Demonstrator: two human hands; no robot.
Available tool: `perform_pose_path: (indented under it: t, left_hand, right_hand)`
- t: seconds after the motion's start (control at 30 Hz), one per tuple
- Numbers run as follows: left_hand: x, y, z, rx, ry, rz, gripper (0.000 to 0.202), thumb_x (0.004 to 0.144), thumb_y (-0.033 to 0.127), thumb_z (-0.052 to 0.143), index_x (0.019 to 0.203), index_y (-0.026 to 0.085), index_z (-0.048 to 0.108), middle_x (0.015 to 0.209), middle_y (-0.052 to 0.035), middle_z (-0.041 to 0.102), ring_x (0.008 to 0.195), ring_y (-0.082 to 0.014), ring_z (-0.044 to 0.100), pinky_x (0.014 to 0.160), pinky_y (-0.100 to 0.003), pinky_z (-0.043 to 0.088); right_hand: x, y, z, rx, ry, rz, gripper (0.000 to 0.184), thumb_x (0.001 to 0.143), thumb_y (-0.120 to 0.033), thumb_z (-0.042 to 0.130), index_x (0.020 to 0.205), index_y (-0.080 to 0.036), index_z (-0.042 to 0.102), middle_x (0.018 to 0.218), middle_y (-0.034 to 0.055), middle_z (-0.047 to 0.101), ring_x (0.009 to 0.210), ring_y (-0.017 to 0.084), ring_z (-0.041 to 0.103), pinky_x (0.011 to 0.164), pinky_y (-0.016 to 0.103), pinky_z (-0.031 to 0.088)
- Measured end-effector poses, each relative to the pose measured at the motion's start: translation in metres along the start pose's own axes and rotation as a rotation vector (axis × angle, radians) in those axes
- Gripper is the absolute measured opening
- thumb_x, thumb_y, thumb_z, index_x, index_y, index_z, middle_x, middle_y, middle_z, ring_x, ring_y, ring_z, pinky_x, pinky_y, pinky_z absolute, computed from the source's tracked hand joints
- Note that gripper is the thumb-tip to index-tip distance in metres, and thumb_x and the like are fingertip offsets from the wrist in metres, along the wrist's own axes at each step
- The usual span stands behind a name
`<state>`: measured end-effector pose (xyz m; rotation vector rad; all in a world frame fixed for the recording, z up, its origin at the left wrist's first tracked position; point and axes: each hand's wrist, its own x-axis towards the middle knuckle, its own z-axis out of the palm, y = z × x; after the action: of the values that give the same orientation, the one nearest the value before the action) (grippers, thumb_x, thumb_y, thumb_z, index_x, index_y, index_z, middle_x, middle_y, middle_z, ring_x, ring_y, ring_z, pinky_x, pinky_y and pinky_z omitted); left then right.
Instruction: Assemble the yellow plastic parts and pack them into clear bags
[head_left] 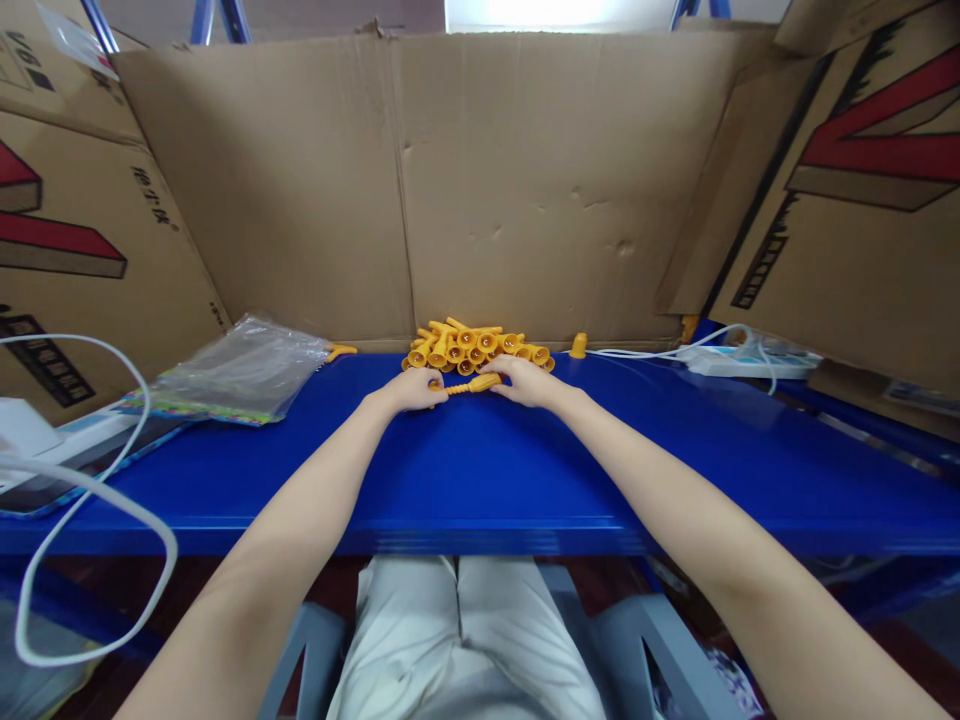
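In the head view, grips one yellow piece (472, 386) with both hands, at the middle of the blue table (480, 470), just in front of a pile of yellow pieces (466, 341). Closes the left hand (415, 388) on the narrow end; pinches the thicker end with the right hand (526, 382). Holds it crosswise before the body, probably in order to keep both ends steady. Cannot tell if resting on the table or just above. Behind, close against the cardboard (525, 180), the heaped pile, perhaps so placed for easy reach and against rolling away. To the right, apart from the pile, one yellow cap (578, 346), upright; to the left, clear plastic bags (240, 365), likely at the side for leaving space to both arms.

As for the look of the held piece: bright yellow, ribbed like a screw toward the left, widening into a bulb toward the right. In the pile, many round hollow mouths facing the camera; finer details too small to tell.
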<state>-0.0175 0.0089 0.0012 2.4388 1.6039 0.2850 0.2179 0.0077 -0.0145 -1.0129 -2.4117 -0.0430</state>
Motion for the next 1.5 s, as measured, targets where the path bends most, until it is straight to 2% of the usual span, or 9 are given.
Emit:
perform_pose_path:
  t: [0.13,0.27,0.53,0.77,0.97,1.07,1.13,1.3,1.5]
  left_hand:
    - [0.000,0.001,0.000,0.077,0.073,0.025,0.024,0.067,0.035,0.058,0.087,0.021,0.061,0.075,-0.0008,0.066,0.076,-0.0187,0.060,0.062,-0.025,0.041]
    - [-0.001,0.002,-0.002,0.077,0.129,0.023,0.026,0.067,0.035,0.058,0.090,0.022,0.057,0.071,0.0000,0.065,0.073,-0.0187,0.060,0.062,-0.025,0.040]
    - [-0.004,0.006,-0.005,0.115,0.145,-0.013,0.022,0.067,0.032,0.057,0.087,0.023,0.059,0.076,-0.0022,0.068,0.080,-0.0213,0.062,0.068,-0.028,0.042]
    - [-0.004,0.005,-0.005,0.084,0.129,-0.020,0.022,0.067,0.035,0.056,0.082,0.021,0.062,0.074,-0.0030,0.068,0.078,-0.0202,0.062,0.069,-0.027,0.043]
    - [-0.003,0.001,-0.004,0.103,0.159,0.011,0.021,0.065,0.034,0.056,0.080,0.022,0.062,0.072,-0.0018,0.067,0.075,-0.0192,0.062,0.063,-0.026,0.041]
    - [-0.004,0.001,-0.004,0.099,0.165,0.026,0.022,0.066,0.035,0.056,0.083,0.022,0.063,0.072,-0.0017,0.067,0.076,-0.0196,0.062,0.064,-0.026,0.041]
    - [-0.005,0.003,-0.004,0.095,0.172,0.051,0.024,0.067,0.035,0.056,0.085,0.021,0.064,0.073,-0.0024,0.068,0.077,-0.0201,0.063,0.066,-0.026,0.042]
    - [-0.005,0.006,-0.005,0.115,0.215,0.088,0.027,0.069,0.034,0.056,0.091,0.020,0.065,0.073,-0.0027,0.068,0.078,-0.0205,0.063,0.066,-0.027,0.042]
    - [-0.004,0.005,-0.004,0.089,0.222,0.077,0.027,0.068,0.033,0.056,0.090,0.020,0.065,0.067,-0.0016,0.067,0.072,-0.0197,0.062,0.063,-0.026,0.040]
  right_hand:
    - [0.000,-0.006,0.000,-0.001,0.046,-0.003,0.036,0.079,-0.015,0.061,0.115,-0.021,0.062,0.113,0.0093,0.063,0.107,0.023,0.059,0.095,0.042,0.045]
    - [-0.001,-0.005,-0.001,0.002,0.072,0.037,0.045,0.081,-0.017,0.060,0.125,-0.018,0.056,0.124,0.0130,0.059,0.116,0.025,0.055,0.100,0.046,0.042]
    - [-0.001,-0.011,0.001,0.025,0.051,0.055,0.050,0.079,-0.016,0.060,0.128,-0.016,0.049,0.130,0.0153,0.055,0.122,0.027,0.051,0.103,0.047,0.039]
    - [0.000,-0.011,-0.006,0.185,0.049,0.120,0.051,0.072,-0.013,0.066,0.119,-0.013,0.048,0.116,0.0145,0.058,0.101,0.023,0.061,0.089,0.040,0.050]
    - [0.002,-0.007,-0.011,0.407,0.022,0.229,0.037,0.068,-0.008,0.067,0.102,-0.014,0.054,0.104,0.0101,0.061,0.077,0.016,0.064,0.075,0.033,0.053]
    - [0.001,-0.007,-0.016,0.595,-0.044,0.351,0.028,0.069,-0.017,0.072,0.093,-0.014,0.057,0.090,0.0073,0.066,0.067,0.014,0.064,0.068,0.030,0.053]
    - [-0.001,-0.008,-0.020,0.674,-0.109,0.409,0.024,0.071,-0.029,0.073,0.083,-0.013,0.060,0.079,0.0061,0.067,0.061,0.013,0.064,0.062,0.027,0.051]
    - [-0.004,-0.013,-0.024,0.750,-0.173,0.547,0.052,0.081,-0.061,0.052,0.062,-0.013,0.059,0.052,0.0054,0.061,0.039,0.008,0.053,0.038,0.020,0.037]
    - [-0.001,-0.017,-0.020,0.732,-0.207,0.681,0.067,0.083,-0.072,0.033,0.061,-0.014,0.059,0.042,0.0031,0.053,0.028,0.005,0.039,0.027,0.019,0.024]
